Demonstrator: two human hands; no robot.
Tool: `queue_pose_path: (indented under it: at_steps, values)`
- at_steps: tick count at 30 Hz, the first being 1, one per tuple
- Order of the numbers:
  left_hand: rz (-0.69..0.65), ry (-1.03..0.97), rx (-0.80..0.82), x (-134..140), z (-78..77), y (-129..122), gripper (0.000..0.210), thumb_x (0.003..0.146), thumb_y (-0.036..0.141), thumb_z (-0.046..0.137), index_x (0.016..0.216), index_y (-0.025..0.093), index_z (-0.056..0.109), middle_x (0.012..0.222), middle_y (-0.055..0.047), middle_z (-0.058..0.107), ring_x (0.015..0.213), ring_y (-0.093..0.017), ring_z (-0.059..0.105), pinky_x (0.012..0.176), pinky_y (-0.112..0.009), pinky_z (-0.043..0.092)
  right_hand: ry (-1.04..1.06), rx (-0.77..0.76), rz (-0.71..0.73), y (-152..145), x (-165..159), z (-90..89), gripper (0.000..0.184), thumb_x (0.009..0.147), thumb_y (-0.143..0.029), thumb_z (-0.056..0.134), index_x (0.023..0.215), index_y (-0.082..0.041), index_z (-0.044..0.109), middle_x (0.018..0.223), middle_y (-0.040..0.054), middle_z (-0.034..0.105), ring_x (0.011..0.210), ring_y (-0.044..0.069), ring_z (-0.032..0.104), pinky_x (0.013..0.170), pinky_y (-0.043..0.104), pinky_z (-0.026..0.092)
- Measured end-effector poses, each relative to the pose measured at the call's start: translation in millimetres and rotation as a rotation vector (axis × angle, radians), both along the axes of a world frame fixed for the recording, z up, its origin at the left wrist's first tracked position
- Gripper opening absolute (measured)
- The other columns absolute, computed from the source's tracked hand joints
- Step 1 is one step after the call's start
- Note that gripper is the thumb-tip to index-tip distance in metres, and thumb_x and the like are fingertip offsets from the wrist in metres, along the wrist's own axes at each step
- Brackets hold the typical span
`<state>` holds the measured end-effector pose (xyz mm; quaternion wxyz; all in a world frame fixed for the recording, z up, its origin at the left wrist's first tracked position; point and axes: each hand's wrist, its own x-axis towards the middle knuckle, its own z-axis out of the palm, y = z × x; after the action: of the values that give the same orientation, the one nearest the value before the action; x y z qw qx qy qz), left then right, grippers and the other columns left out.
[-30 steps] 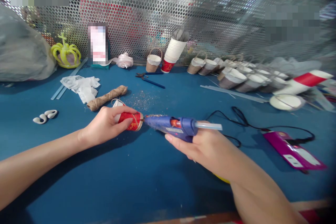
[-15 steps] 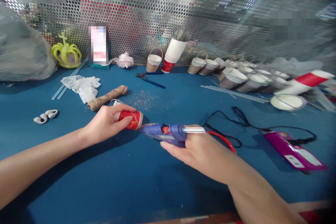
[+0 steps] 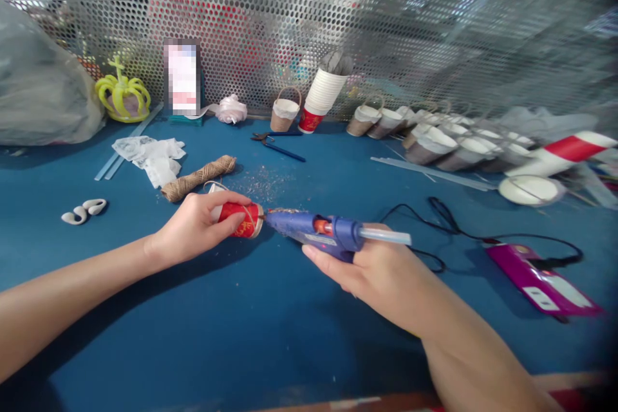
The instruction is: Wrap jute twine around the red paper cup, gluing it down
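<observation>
My left hand (image 3: 197, 228) is wrapped round a red paper cup (image 3: 248, 221) lying on its side, its base end turned to the right. A strand of twine runs over the cup. In my right hand (image 3: 360, 267) is a blue hot glue gun (image 3: 309, 230), a clear glue stick (image 3: 386, 235) sticking out of its back. The gun's nozzle points left and is at the cup's base edge; whether it touches cannot be made out. Just behind my left hand lies a roll of brown twine (image 3: 200, 178).
Pliers (image 3: 277, 143), a twine-wrapped cup with a handle (image 3: 284, 114) and stacked paper cups (image 3: 322, 96) are at the back. Several wrapped cups (image 3: 434, 143) crowd the right. A purple power strip (image 3: 541, 277) trails a black cable. White lace (image 3: 152, 158) and earphones (image 3: 84, 211) lie left.
The glue gun has shifted slightly right and up, its nozzle now higher on the cup's base edge and its body tilted more. My left hand and the cup have hardly moved.
</observation>
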<state>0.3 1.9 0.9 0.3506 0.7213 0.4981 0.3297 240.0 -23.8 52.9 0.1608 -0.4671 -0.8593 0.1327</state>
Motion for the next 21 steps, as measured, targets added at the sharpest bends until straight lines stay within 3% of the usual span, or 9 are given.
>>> queue_pose_path:
  at_steps: [8,21]
  values:
    - [0.039,0.007,-0.022,0.7,-0.1,0.7,0.038,0.08,0.038,0.052,0.105,0.011,0.063,0.096,-0.01,0.07,0.079,-0.022,0.066,0.072,-0.032,0.053,-0.052,-0.001,0.019,-4.4,0.5,-1.1,0.02,0.084,-0.029,0.05,0.066,-0.02,0.052,0.054,-0.0035,0.052,0.045,0.01,0.044,0.045,0.022,0.037]
    - [0.039,-0.03,-0.048,0.6,-1.6,1.4,0.04,0.079,0.04,0.053,0.105,0.011,0.063,0.09,-0.009,0.072,0.076,-0.021,0.066,0.068,-0.03,0.055,-0.052,0.03,0.025,-4.1,0.9,-2.0,0.019,0.085,-0.028,0.05,0.068,-0.021,0.052,0.053,-0.003,0.05,0.044,0.01,0.044,0.045,0.024,0.037]
